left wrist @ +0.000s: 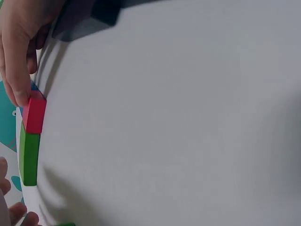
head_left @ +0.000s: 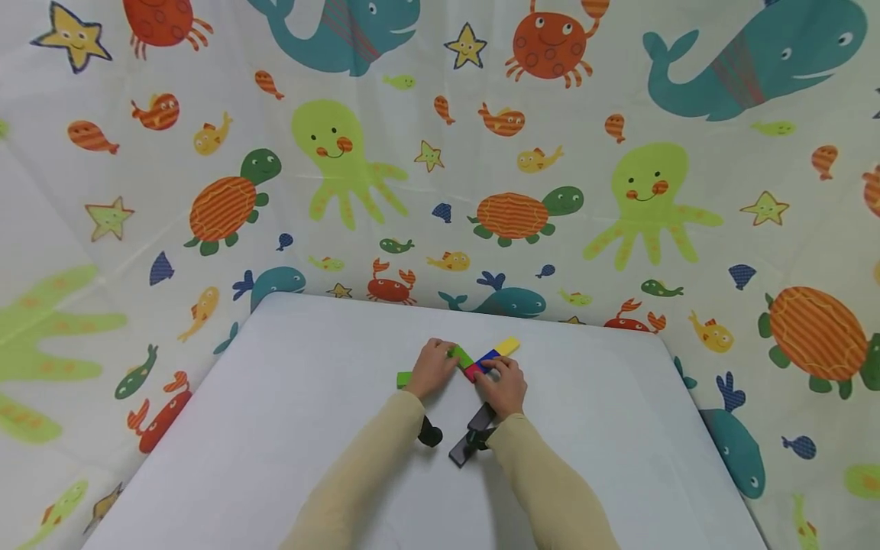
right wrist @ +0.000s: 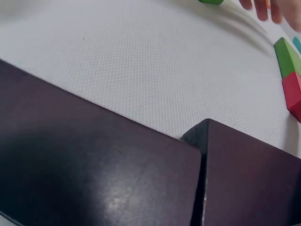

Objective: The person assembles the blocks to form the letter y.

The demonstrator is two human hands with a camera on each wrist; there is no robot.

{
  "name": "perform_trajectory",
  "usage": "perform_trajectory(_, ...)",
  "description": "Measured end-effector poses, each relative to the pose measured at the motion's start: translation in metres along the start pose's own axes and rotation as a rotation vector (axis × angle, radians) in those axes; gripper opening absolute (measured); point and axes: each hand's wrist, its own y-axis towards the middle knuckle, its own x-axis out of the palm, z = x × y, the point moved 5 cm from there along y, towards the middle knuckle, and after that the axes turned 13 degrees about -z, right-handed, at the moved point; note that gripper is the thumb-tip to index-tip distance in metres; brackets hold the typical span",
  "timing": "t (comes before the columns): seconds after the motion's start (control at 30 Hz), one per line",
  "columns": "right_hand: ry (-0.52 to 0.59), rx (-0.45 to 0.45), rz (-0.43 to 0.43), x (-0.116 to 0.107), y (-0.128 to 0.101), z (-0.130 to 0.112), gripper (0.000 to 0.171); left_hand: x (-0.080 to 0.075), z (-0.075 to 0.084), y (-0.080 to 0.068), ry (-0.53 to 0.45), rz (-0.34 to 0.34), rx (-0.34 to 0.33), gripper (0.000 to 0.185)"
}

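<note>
In the head view, a green block (head_left: 463, 357), a red block (head_left: 471, 372), a blue block (head_left: 490, 357) and a yellow block (head_left: 509, 346) form a V on the white table. My left hand (head_left: 433, 367) is by the green block's far end, fingers loosely bent. The left wrist view has its fingers (left wrist: 18, 212) beside that green block. My right hand (head_left: 507, 386) is at the corner of the V, thumb and index finger around the blue block. One of its fingertips overlaps the red block (left wrist: 35, 113) in the left wrist view.
Another green block (head_left: 403, 379) lies left of my left hand. Two dark rectangular blocks (head_left: 464, 449) are under my right wrist, and a dark block (right wrist: 254, 174) fills much of the right wrist view. A patterned sea-animal cloth (head_left: 426, 221) hangs behind the table.
</note>
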Motion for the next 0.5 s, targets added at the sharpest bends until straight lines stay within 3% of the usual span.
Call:
perform_trajectory(0.2,0.023,0.037,-0.013,0.002,-0.005,-0.004,0.033,-0.017,-0.014,-0.021,0.106,-0.021,-0.022,0.035)
perform_trajectory(0.37,0.017,0.040,-0.010,0.004,-0.010,-0.004,0.032,-0.027,-0.019,-0.040,0.319,0.028,-0.030,0.034)
perform_trajectory(0.5,0.022,0.037,0.007,0.008,-0.015,-0.005,0.033,-0.026,-0.019,-0.057,0.450,0.058,-0.034,0.036)
